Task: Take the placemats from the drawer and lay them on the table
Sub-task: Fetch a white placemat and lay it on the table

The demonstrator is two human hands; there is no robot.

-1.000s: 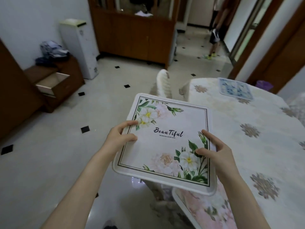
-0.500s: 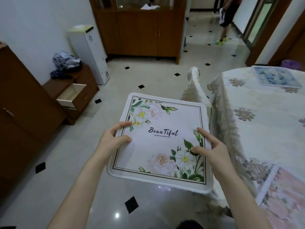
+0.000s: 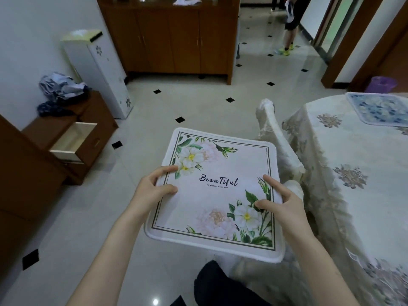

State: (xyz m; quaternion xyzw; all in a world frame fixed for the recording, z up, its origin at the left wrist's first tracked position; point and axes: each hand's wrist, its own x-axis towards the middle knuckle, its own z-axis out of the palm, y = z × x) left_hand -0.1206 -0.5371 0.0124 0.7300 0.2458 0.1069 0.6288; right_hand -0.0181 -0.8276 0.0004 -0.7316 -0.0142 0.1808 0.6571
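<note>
A white floral placemat (image 3: 216, 195) printed "Beautiful" is held flat in the air over the floor, left of the table. My left hand (image 3: 152, 188) pinches its left edge, thumb on top. My right hand (image 3: 280, 204) pinches its right edge the same way. The table (image 3: 344, 151), under a cream flowered cloth, stands to the right. A blue patterned placemat (image 3: 379, 110) lies on its far side. A pink floral placemat (image 3: 390, 281) shows at the table's near edge, partly cut off. The open drawer (image 3: 74, 141) of a low brown cabinet is at the left.
A cloth-covered chair (image 3: 278, 146) stands between me and the table. Crumpled clothes (image 3: 61, 89) lie on the low cabinet, with a white narrow cabinet (image 3: 99, 69) behind and a wooden sideboard (image 3: 172, 34) at the back. A person stands in the far doorway (image 3: 289, 25).
My view has turned left and back from the table. The placemat, earlier over the table's corner, is now over the floor beside the chair. Both hands keep the same hold.
</note>
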